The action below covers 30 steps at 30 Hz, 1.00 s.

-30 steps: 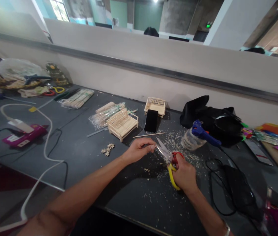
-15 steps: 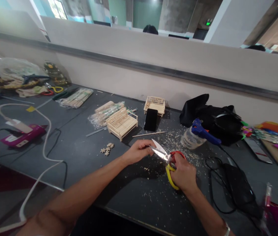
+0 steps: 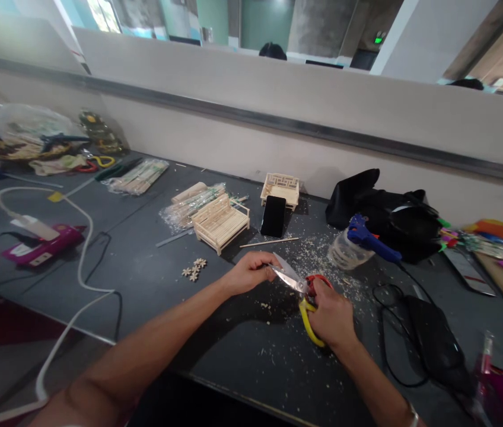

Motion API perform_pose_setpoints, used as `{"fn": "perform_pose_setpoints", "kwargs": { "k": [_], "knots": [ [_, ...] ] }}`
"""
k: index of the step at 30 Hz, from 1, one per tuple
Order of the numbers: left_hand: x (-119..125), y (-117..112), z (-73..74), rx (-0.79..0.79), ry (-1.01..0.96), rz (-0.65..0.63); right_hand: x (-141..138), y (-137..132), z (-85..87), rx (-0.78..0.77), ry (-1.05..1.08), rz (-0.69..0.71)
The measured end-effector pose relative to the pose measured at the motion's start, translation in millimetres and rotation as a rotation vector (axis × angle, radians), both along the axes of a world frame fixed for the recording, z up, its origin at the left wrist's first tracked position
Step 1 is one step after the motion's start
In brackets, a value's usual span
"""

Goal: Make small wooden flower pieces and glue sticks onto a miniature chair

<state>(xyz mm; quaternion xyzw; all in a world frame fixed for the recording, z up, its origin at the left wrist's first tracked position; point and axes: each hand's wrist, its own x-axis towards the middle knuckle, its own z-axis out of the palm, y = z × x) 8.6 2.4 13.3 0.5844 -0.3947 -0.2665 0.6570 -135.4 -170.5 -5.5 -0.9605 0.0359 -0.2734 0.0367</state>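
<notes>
My right hand (image 3: 332, 314) grips the red and yellow handles of a pair of scissors (image 3: 290, 277), whose blades point left. At the blade tips, my left hand (image 3: 251, 273) is closed in a pinch; what it holds, if anything, is too small to make out. Just beyond the hands a thin wooden stick (image 3: 269, 242) lies on the table. A miniature bench (image 3: 221, 224) made of small sticks stands behind my left hand. Another small stick-built seat (image 3: 280, 188) is farther back, with a black phone (image 3: 273, 216) leaning on its front. Several flower-shaped wooden pieces (image 3: 194, 270) lie left of my hand.
Wood chips are scattered on the dark table (image 3: 251, 362). Bagged sticks (image 3: 138, 177) lie at the back left. A blue glue gun (image 3: 369, 237) rests on a clear plastic cup (image 3: 344, 252). Cables trail from a purple power strip (image 3: 51, 246) and a black adapter (image 3: 433, 338).
The scissor blades have moved closer together. Both hands stay in nearly the same place, and the things on the table have not moved.
</notes>
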Motion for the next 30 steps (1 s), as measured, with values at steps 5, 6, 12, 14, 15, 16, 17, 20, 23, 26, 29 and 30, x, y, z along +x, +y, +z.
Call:
{"fn": "perform_pose_setpoints", "kwargs": {
  "k": [5,6,12,14,15,16,17,20,23,26,29,30],
  "knots": [
    [0,-1,-1.3,-0.029,0.003,0.0,0,1,-8.0,-0.028,0.013,-0.066],
    [-1,-1,-0.9,-0.029,-0.001,0.005,0,1,-9.8,-0.034,0.013,-0.079],
    [-1,-2,-0.4,-0.052,0.03,-0.002,1,2,-10.7,-0.069,-0.052,-0.049],
    [-1,-3,-1.5,-0.059,0.051,0.003,2,3,-7.8,-0.065,-0.076,-0.049],
    [0,-3,-2.1,-0.055,0.057,0.005,2,3,-6.5,-0.059,-0.076,-0.053],
    [0,-3,-2.5,-0.049,0.061,0.005,2,3,-5.6,-0.049,-0.07,-0.056],
    [0,-4,-2.7,-0.041,0.065,0.005,2,3,-5.0,-0.04,-0.06,-0.058],
    [0,-4,-2.6,-0.027,0.075,0.003,1,3,-4.7,-0.019,-0.03,-0.057],
    [0,-4,-2.7,-0.04,0.085,0.009,1,3,-4.1,-0.016,-0.016,-0.062],
    [-1,-4,-3.6,-0.047,0.092,-0.002,1,4,-2.3,-0.031,-0.032,-0.066],
    [-1,-4,-4.3,-0.05,0.099,-0.005,1,5,-2.0,-0.039,-0.05,-0.053],
    [-1,-5,-4.2,-0.052,0.102,-0.002,1,5,-2.5,-0.035,-0.043,-0.053]
  ]
}}
